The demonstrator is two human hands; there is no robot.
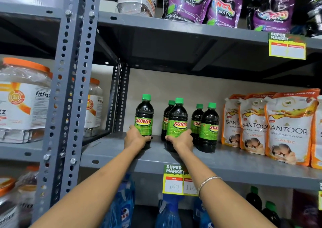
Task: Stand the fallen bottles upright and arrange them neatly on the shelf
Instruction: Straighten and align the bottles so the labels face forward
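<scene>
Left hand (136,138) fingers wrapped round leftmost bottle (144,118); right hand (182,140) grips front bottle (176,123). Dark glossy plastic, green caps, upright on grey metal shelf (226,160).

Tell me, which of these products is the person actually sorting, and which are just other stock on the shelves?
Being sorted: five upright Sunny bottles, the left hand gripping the leftmost bottle, the right hand gripping the front middle bottle.

Just stock: Santoor pouches, purple detergent pouches, Fitfizz jars, blue spray bottles.

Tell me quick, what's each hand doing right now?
Left hand: closed around the lower part of the leftmost Sunny bottle.
Right hand: closed around the front middle Sunny bottle.
</scene>
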